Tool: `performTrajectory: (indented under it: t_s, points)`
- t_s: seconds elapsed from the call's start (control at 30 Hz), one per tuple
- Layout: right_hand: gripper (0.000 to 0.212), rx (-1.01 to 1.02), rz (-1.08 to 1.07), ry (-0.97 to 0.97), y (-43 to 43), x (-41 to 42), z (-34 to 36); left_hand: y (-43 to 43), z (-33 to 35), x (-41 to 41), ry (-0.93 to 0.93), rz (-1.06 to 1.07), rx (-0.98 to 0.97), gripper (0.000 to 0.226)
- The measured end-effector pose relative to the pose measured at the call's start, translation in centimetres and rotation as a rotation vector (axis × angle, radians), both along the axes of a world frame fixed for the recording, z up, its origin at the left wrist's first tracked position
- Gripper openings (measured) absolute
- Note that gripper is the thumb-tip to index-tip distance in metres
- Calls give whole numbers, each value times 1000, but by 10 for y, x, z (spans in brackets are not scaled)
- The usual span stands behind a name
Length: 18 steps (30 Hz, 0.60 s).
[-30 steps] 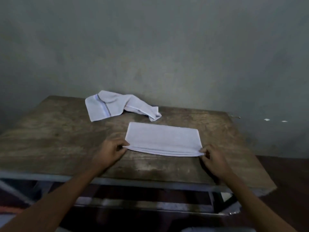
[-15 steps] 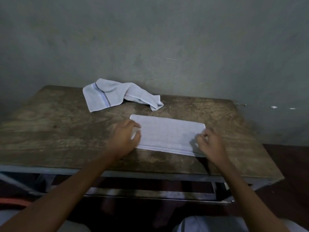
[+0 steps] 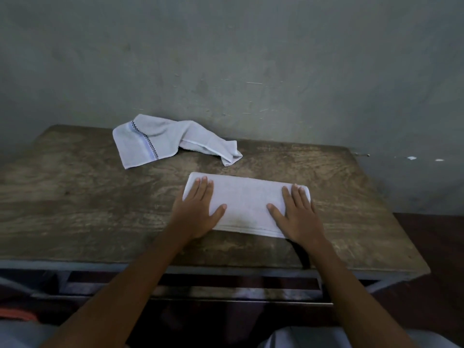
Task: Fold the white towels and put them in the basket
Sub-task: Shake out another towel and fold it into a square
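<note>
A folded white towel (image 3: 247, 204) lies as a narrow rectangle in the middle of the wooden table (image 3: 75, 209). My left hand (image 3: 197, 209) rests flat on its left end, fingers spread. My right hand (image 3: 297, 214) presses flat on its right end. Behind it, near the wall, a second white towel (image 3: 155, 140) with a dark checked stripe lies crumpled and unfolded. No basket is in view.
A grey wall (image 3: 251, 59) stands right behind the table. The table's front edge (image 3: 226, 268) has a metal frame below it. Dark floor shows to the right. Something orange (image 3: 17, 315) lies low at the left.
My hands brought the towel's near edge up and over, making it narrower. They moved from pinching its near corners to lying flat on top of it.
</note>
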State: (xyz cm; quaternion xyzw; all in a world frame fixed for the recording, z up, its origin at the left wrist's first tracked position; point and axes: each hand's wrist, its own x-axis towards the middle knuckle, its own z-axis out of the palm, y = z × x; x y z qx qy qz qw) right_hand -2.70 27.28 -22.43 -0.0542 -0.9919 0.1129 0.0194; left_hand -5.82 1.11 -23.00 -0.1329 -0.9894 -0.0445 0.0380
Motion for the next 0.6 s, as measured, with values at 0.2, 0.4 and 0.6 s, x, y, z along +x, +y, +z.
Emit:
performTrajectory:
  t_s: [0.2,0.4,0.6]
  points:
    - [83,-68,-55,-28,15,11,1,-21,0,6,-41,69,41,88]
    - [74,-48,-142,-70,13,6,18,-54,-4,34,59,210,235,88]
    - [36,61,238,52,-84,-49,61,-56,3,50,147,270,509,45]
